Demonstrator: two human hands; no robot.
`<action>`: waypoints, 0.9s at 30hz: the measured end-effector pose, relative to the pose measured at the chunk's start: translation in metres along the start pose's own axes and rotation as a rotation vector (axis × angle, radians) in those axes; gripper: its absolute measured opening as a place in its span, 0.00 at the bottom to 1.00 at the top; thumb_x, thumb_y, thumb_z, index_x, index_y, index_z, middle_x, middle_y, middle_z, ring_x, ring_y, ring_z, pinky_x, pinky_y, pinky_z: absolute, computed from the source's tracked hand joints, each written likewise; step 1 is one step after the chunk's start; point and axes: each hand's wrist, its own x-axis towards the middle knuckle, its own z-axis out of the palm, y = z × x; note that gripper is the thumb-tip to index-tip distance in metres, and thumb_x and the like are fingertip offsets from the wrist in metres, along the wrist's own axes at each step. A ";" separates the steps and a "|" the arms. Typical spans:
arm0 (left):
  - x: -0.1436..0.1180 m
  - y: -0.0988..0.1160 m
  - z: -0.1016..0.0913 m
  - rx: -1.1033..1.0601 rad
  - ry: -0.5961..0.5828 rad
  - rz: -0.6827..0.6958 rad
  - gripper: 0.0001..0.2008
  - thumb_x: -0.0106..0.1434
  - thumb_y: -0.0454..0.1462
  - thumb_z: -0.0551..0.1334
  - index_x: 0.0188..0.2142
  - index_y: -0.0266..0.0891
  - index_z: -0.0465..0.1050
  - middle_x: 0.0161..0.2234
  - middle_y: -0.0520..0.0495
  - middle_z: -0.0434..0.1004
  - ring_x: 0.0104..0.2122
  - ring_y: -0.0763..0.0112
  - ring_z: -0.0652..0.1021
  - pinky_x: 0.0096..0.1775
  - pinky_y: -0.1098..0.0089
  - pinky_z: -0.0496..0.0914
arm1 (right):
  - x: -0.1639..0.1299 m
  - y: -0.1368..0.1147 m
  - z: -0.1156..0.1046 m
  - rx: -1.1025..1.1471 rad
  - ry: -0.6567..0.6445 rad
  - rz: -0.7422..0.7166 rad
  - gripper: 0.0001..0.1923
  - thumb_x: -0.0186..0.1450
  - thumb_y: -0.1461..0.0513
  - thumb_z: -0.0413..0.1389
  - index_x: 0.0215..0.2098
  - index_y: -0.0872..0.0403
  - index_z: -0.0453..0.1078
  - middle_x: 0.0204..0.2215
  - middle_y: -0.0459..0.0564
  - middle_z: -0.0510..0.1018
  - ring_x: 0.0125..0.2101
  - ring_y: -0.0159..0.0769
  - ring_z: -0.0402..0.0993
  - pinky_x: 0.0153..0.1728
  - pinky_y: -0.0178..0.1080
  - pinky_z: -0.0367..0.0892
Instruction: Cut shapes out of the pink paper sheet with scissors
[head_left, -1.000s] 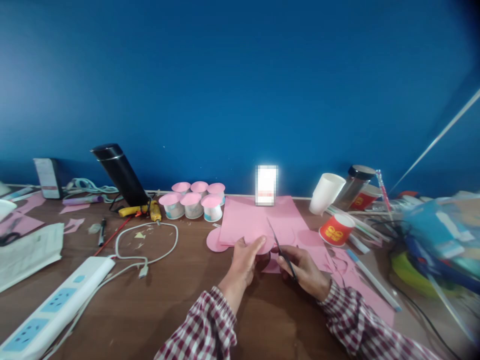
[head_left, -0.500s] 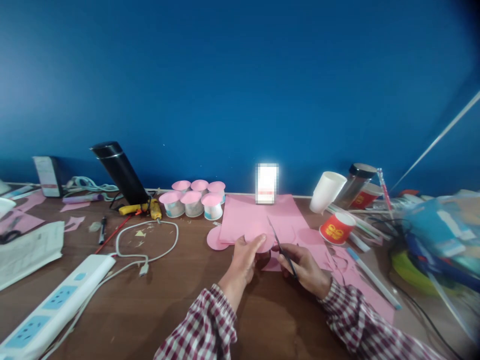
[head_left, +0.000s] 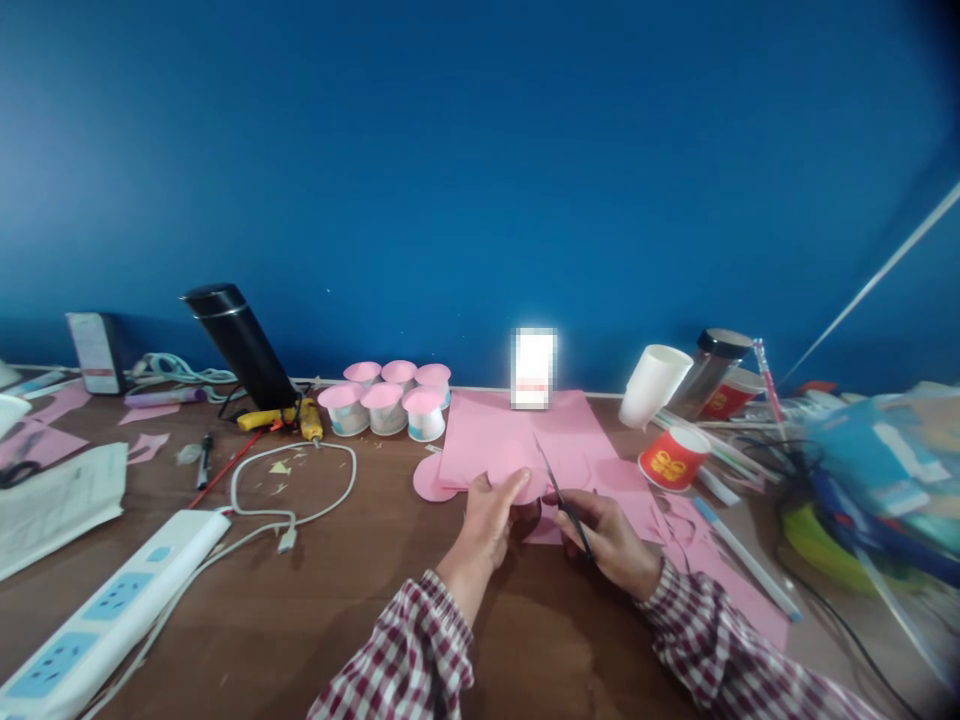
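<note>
My left hand (head_left: pixel 487 522) pinches the near edge of a rounded pink paper piece (head_left: pixel 517 462) held just above the wooden table (head_left: pixel 360 590). My right hand (head_left: pixel 611 540) grips black scissors (head_left: pixel 559 492), their blades pointing up and away into the paper's right edge. A larger pink sheet (head_left: pixel 525 425) lies flat behind the held piece. A pink paper disc (head_left: pixel 431 480) rests to the left of my left hand.
Several pink-topped paper cups (head_left: pixel 386 405) stand at the back. A black flask (head_left: pixel 240 345), glue gun (head_left: pixel 296 418), white cable (head_left: pixel 292 500) and power strip (head_left: pixel 105 610) lie left. White cup (head_left: pixel 652 385), red cup (head_left: pixel 673 458), pens and clutter sit right.
</note>
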 end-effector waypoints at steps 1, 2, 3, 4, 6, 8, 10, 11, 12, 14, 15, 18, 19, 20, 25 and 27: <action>0.000 0.000 0.000 -0.005 0.000 0.001 0.18 0.45 0.42 0.71 0.29 0.35 0.66 0.18 0.52 0.68 0.16 0.74 0.69 0.19 0.72 0.62 | 0.000 0.001 0.000 -0.009 0.002 -0.002 0.26 0.58 0.46 0.58 0.40 0.60 0.72 0.14 0.41 0.67 0.15 0.28 0.61 0.17 0.32 0.59; 0.000 0.000 0.000 -0.013 -0.003 -0.004 0.18 0.45 0.42 0.71 0.29 0.36 0.66 0.18 0.52 0.68 0.16 0.74 0.69 0.19 0.72 0.62 | 0.000 0.001 0.000 -0.018 0.003 -0.004 0.26 0.58 0.46 0.58 0.40 0.60 0.72 0.14 0.41 0.67 0.15 0.28 0.62 0.17 0.32 0.59; 0.000 0.000 0.000 -0.022 -0.007 -0.013 0.18 0.45 0.42 0.71 0.29 0.36 0.66 0.18 0.52 0.68 0.16 0.73 0.69 0.19 0.72 0.62 | 0.000 0.001 0.000 -0.025 0.004 -0.006 0.26 0.58 0.46 0.58 0.41 0.60 0.72 0.14 0.41 0.67 0.15 0.28 0.62 0.17 0.32 0.59; 0.000 0.000 0.000 -0.032 -0.012 -0.021 0.18 0.45 0.42 0.71 0.28 0.37 0.65 0.18 0.52 0.68 0.16 0.73 0.70 0.20 0.71 0.63 | 0.000 0.001 0.000 -0.031 0.004 -0.007 0.26 0.58 0.46 0.57 0.41 0.60 0.72 0.14 0.41 0.67 0.15 0.28 0.62 0.17 0.32 0.59; 0.000 0.000 0.000 -0.047 -0.010 -0.029 0.18 0.44 0.42 0.71 0.28 0.37 0.66 0.19 0.52 0.69 0.17 0.72 0.71 0.21 0.70 0.64 | 0.000 0.001 0.000 -0.039 0.007 -0.004 0.26 0.58 0.45 0.57 0.41 0.59 0.72 0.14 0.41 0.67 0.15 0.28 0.62 0.17 0.33 0.59; 0.000 0.001 0.000 -0.052 -0.006 -0.020 0.18 0.44 0.42 0.71 0.29 0.36 0.67 0.20 0.50 0.71 0.19 0.70 0.73 0.23 0.69 0.65 | 0.000 0.000 0.000 -0.041 0.005 -0.005 0.26 0.58 0.45 0.57 0.41 0.59 0.72 0.14 0.41 0.66 0.15 0.28 0.62 0.17 0.33 0.59; 0.000 0.001 0.000 -0.040 -0.011 0.004 0.18 0.45 0.43 0.71 0.29 0.35 0.68 0.21 0.49 0.72 0.20 0.70 0.73 0.23 0.69 0.66 | 0.000 -0.002 0.000 -0.039 0.003 -0.006 0.26 0.58 0.45 0.57 0.40 0.59 0.73 0.13 0.41 0.66 0.14 0.28 0.61 0.16 0.33 0.59; 0.000 0.001 0.000 -0.031 -0.013 0.016 0.18 0.45 0.43 0.71 0.29 0.34 0.68 0.21 0.48 0.72 0.20 0.70 0.73 0.23 0.70 0.66 | 0.000 -0.002 0.000 -0.038 0.003 -0.006 0.26 0.58 0.45 0.57 0.40 0.60 0.72 0.13 0.41 0.66 0.14 0.28 0.61 0.16 0.32 0.59; 0.001 0.000 -0.001 -0.021 -0.011 0.027 0.18 0.46 0.43 0.71 0.29 0.34 0.68 0.21 0.48 0.72 0.20 0.70 0.73 0.23 0.70 0.66 | 0.000 -0.003 0.001 -0.037 0.005 -0.004 0.27 0.58 0.45 0.57 0.40 0.60 0.72 0.13 0.41 0.66 0.14 0.28 0.61 0.16 0.32 0.59; 0.001 -0.001 -0.001 -0.011 0.004 0.038 0.18 0.46 0.43 0.71 0.29 0.34 0.68 0.20 0.49 0.71 0.19 0.71 0.72 0.22 0.70 0.65 | 0.000 -0.005 0.001 -0.035 0.010 0.000 0.27 0.57 0.44 0.57 0.40 0.60 0.72 0.13 0.41 0.66 0.14 0.28 0.61 0.16 0.33 0.58; 0.002 -0.001 -0.002 -0.011 0.011 0.040 0.18 0.45 0.43 0.71 0.29 0.35 0.67 0.20 0.50 0.71 0.19 0.71 0.72 0.22 0.71 0.65 | 0.000 -0.005 0.002 -0.034 0.011 0.001 0.28 0.57 0.44 0.57 0.40 0.60 0.73 0.13 0.40 0.66 0.14 0.28 0.61 0.16 0.33 0.58; 0.003 -0.003 -0.003 -0.007 0.019 0.039 0.18 0.45 0.43 0.71 0.29 0.35 0.67 0.20 0.51 0.71 0.18 0.71 0.72 0.21 0.71 0.65 | 0.000 -0.006 0.002 -0.018 0.007 0.003 0.28 0.56 0.44 0.57 0.40 0.60 0.73 0.13 0.41 0.66 0.14 0.28 0.61 0.16 0.32 0.59; 0.003 -0.003 -0.003 -0.004 0.021 0.037 0.18 0.45 0.43 0.71 0.29 0.35 0.67 0.19 0.51 0.70 0.18 0.70 0.72 0.21 0.70 0.65 | 0.000 -0.005 0.002 -0.011 0.007 0.004 0.29 0.56 0.43 0.58 0.40 0.60 0.73 0.13 0.41 0.66 0.14 0.28 0.61 0.16 0.32 0.59; 0.003 -0.003 -0.003 0.000 0.022 0.033 0.18 0.45 0.42 0.71 0.29 0.35 0.67 0.19 0.51 0.70 0.18 0.70 0.72 0.21 0.70 0.65 | 0.000 -0.005 0.002 -0.007 0.010 0.005 0.29 0.56 0.43 0.58 0.40 0.60 0.73 0.13 0.41 0.66 0.14 0.28 0.61 0.16 0.32 0.59; 0.003 -0.003 -0.004 0.001 -0.025 0.020 0.17 0.46 0.43 0.71 0.28 0.35 0.67 0.19 0.51 0.70 0.17 0.72 0.71 0.21 0.71 0.65 | 0.000 -0.004 0.001 -0.003 0.009 0.015 0.29 0.55 0.43 0.58 0.40 0.60 0.72 0.14 0.41 0.66 0.14 0.28 0.62 0.17 0.33 0.60; 0.002 -0.002 -0.004 0.005 -0.035 0.011 0.17 0.47 0.43 0.70 0.28 0.35 0.67 0.19 0.51 0.70 0.17 0.73 0.71 0.21 0.71 0.64 | 0.000 -0.004 0.001 -0.003 0.008 0.010 0.29 0.55 0.43 0.58 0.40 0.60 0.73 0.14 0.41 0.66 0.15 0.28 0.62 0.17 0.33 0.60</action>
